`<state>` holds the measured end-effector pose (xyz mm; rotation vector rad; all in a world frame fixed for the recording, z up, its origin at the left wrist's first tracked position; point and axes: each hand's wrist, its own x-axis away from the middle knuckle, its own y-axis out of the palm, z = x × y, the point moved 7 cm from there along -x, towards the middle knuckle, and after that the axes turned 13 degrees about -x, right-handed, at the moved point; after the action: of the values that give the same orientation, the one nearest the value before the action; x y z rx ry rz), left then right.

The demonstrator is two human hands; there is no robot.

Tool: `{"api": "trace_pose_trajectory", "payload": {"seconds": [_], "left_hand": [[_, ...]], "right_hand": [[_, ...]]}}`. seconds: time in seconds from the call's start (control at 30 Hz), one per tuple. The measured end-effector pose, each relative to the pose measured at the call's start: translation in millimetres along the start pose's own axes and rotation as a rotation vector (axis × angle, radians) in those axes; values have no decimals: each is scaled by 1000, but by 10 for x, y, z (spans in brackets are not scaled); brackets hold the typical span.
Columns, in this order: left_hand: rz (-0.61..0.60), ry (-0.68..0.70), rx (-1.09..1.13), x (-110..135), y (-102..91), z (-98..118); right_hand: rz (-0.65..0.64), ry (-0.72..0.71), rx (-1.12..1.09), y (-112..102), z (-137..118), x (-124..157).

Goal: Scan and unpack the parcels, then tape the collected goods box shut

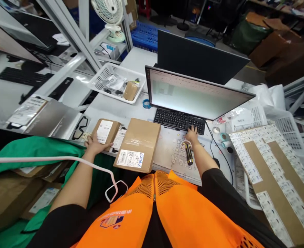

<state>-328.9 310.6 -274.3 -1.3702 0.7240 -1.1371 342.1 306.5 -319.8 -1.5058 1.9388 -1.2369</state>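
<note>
My left hand (96, 145) is at the near end of a small cardboard box (113, 128) with a white label, its fingers and thumb set across the box. Right beside that box lies a larger, taped cardboard box (141, 137), whose label bears blue handwriting. My right hand (192, 134) rests on the right part of a black keyboard (176, 119), fingers apart and holding nothing. Below my right wrist, a black and yellow tool (188, 154), whose kind I cannot make out, lies on the printed desk mat (167, 151). Behind the keyboard stands a lit monitor (190, 91).
A white basket (97, 82) of small packaged items sits at the back left, near a blue tape roll (146, 103). Label sheets on a cardboard board (270, 172) stand at the right. A white metal rod (64, 158) crosses above my left forearm.
</note>
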Motion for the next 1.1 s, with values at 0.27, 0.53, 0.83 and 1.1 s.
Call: {"api": "trace_pose_trajectory", "payload": {"seconds": [0.27,0.53,0.83,1.1], "left_hand": [[41,-56,61,-40,-131,137],[322,42,114,680,-895,-100],[562,556,117,2172,-1769,1057],[267,981,14,2873,-846,2889]], "right_hand": [[219,-234,-149,-302,202,370],[442,-158,-233,-500,1388,1133],[93,250,-69,79,1541,1657],[146,297,-171,-105,1095,1686]]}}
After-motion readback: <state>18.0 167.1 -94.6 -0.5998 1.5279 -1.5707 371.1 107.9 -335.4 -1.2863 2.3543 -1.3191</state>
